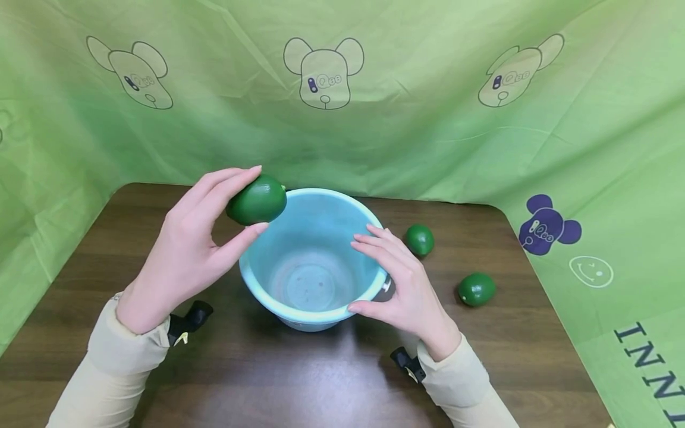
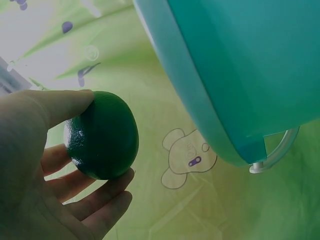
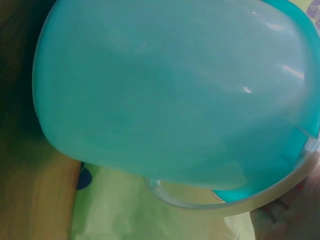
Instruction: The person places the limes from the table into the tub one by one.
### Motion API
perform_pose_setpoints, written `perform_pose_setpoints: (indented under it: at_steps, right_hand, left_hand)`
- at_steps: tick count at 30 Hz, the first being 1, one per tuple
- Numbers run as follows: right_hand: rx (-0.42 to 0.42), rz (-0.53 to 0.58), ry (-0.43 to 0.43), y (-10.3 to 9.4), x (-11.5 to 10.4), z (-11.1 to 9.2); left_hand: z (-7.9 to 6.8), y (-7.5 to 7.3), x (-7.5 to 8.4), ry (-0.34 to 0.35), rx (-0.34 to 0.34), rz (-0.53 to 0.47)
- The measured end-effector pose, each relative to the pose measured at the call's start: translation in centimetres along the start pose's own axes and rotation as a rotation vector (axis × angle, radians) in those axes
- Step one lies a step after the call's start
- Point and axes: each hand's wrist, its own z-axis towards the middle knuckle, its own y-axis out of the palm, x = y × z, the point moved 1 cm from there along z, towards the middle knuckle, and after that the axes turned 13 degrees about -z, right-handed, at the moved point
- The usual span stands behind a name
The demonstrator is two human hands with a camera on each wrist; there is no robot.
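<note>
My left hand (image 1: 187, 249) pinches a green lime (image 1: 258, 200) between thumb and fingers, held up at the left of the blue bucket's rim. In the left wrist view the lime (image 2: 106, 136) shows glossy and dark, thumb on top and fingertips beneath, apart from the bucket. The light-blue bucket (image 1: 316, 249) stands upright on the table, its inside bare. My right hand (image 1: 407, 285) holds the bucket's right rim, fingers over the inner side and thumb toward the front. In the right wrist view a pale curved handle (image 3: 225, 209) runs along the bucket's side to that hand.
Two more limes, a nearer one (image 1: 477, 289) and a farther one (image 1: 419, 240), lie right of the bucket on the brown wooden table (image 1: 257, 386). Green printed cloth (image 1: 401, 137) hangs behind and at both sides. A small black device (image 1: 191, 321) sits at each wrist.
</note>
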Motion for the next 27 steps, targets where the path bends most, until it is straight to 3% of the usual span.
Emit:
perform_pose_setpoints:
  at_steps: [19,27]
  right_hand:
    - [0.012,0.001,-0.003,0.0,0.0,0.3]
    - [0.0,0.003,0.003,0.1,0.1,0.0]
  left_hand:
    - [0.1,0.8,-1.0,0.019,-0.154,0.036]
    - [0.1,1.1,-1.1,0.043,-0.159,-0.012]
